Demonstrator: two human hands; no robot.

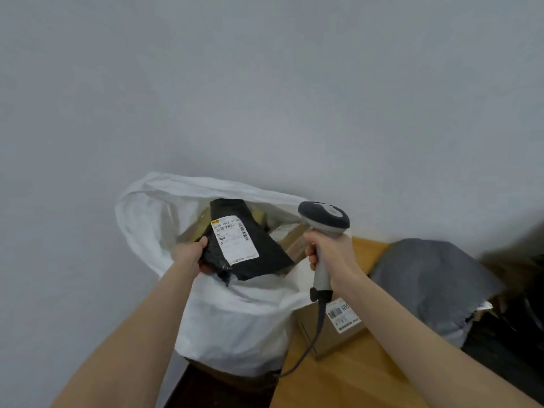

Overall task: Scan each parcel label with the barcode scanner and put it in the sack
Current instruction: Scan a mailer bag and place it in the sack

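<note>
**A:** Which step is in hand?

**B:** The drop into the sack, I'd judge. The left hand point(191, 254) grips the black parcel point(273, 251) by its near edge, fingers curled round the plastic. It holds the parcel in the open mouth of the white sack point(229, 325), with the label point(235, 241) facing up.

**A:** And the scanner?

**B:** The right hand point(332, 257) is wrapped round the handle of the barcode scanner point(323, 219). The head is raised just beside the sack's right rim, and the cable trails down over the counter point(353, 384). I see no beam on the label, so I cannot tell whether this parcel has been read.

**A:** What does the next move call for?

**B:** If the scan is done, the left hand lowers the parcel and lets go. It should land on the brown boxes point(294, 240) already inside and not catch on the rim. The bag is limp, so it will likely fold as it falls.

**A:** Then?

**B:** More parcels wait on the counter. A cardboard box point(338, 340) touches the sack's right side, and a grey mailer point(432, 278) lies further right. The box seems the easier reach, and its label faces up.
</note>
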